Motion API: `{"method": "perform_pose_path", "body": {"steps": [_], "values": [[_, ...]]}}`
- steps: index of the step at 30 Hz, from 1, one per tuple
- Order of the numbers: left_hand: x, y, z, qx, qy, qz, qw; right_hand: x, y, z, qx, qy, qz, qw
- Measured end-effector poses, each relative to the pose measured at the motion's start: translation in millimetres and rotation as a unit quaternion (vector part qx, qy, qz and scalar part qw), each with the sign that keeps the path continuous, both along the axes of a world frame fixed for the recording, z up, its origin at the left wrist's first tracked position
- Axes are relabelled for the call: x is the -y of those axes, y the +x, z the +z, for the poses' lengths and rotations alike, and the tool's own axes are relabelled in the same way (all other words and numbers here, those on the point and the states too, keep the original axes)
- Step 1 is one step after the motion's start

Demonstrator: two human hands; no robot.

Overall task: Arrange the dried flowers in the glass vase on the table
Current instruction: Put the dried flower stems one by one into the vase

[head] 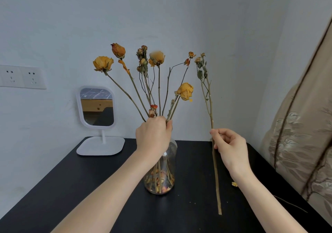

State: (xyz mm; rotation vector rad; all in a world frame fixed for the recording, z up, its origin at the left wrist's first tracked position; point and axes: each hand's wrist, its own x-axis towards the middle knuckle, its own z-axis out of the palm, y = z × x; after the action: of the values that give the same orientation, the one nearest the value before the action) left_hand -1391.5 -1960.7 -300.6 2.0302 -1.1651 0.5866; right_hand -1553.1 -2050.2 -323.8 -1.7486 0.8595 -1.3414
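A clear glass vase [166, 177] stands on the black table [75, 188], with loose petals at its bottom. Several dried yellow and orange flowers [156, 82] rise from it and fan outward. My left hand [153, 136] grips their stems as a bunch just above the vase's neck, hiding the mouth. My right hand [229, 146] pinches one long separate dried stem [209, 105] between thumb and fingers, to the right of the vase. That stem stands nearly upright, small buds at the top, its lower end hanging close above the table.
A white standing mirror [98, 107] sits at the table's back left, under wall sockets [21, 76]. A patterned beige curtain [301, 134] hangs along the right edge. A fallen petal [234, 184] and a thin twig [291, 204] lie on the table at the right.
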Motion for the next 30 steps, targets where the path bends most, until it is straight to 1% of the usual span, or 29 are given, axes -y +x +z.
{"method": "perform_pose_path", "body": {"steps": [2,4,9,14,15,17,20,22,24,26,30], "values": [[0,0,0,-0.015,-0.012,-0.006,1.0,-1,1,-1,-0.001,0.001,0.002,1.0],[1,0,2,-0.012,-0.03,-0.008,0.999,-1,2,0,-0.004,0.003,0.002,1.0],[-2,-4,1,0.009,-0.019,-0.014,1.0,-3,3,-1,-0.002,0.003,0.0,1.0],[-31,-9,-28,0.026,-0.064,-0.064,0.996,-3,2,1,0.004,0.001,0.0,1.0],[-38,-8,-37,0.014,-0.078,-0.06,0.995,-3,1,2,0.01,0.003,0.003,1.0],[-46,-1,-53,-0.039,-0.098,-0.041,0.994,-3,0,8,0.03,0.009,0.015,0.999],[-41,15,-60,-0.146,-0.081,-0.035,0.985,-5,2,28,0.065,0.006,0.028,0.997],[-31,22,-58,-0.194,-0.059,-0.055,0.978,-8,4,45,0.099,-0.001,0.042,0.994],[-19,24,-55,-0.222,-0.042,-0.094,0.969,-12,9,63,0.123,-0.01,0.052,0.991],[-8,24,-53,-0.237,-0.047,-0.121,0.963,-16,15,80,0.135,-0.024,0.061,0.989],[1,27,-49,-0.242,-0.073,-0.129,0.959,-23,29,110,0.159,-0.055,0.076,0.983]]}}
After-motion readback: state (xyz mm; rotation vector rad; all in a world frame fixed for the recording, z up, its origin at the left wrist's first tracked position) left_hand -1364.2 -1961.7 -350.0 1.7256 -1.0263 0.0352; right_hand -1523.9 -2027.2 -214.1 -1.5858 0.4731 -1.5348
